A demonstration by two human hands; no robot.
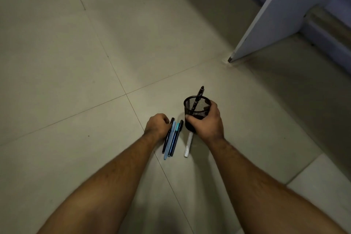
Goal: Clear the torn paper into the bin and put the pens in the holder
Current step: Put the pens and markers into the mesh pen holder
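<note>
The left hand (157, 124) lies knuckles-up on the floor (76, 81), fingers curled under at the top of the black pen (167, 137); whether they actually pinch it cannot be told, since the fingertips are hidden. Just right of that hand three pens lie side by side, touching: the black pen, a pale blue pen (169, 141), then a dark pen (175, 138) with a teal band. Right of these, apart from them, a white pen (188, 147) lies with its upper end hidden under the right hand (206, 121). That hand wraps the holder (197, 107), a black mesh cup, thumb on its near side and fingers round its right wall. One dark pen in the holder (198, 97) leans out above the rim. At far right a white panel (275, 15) is cut off by the frame.
</note>
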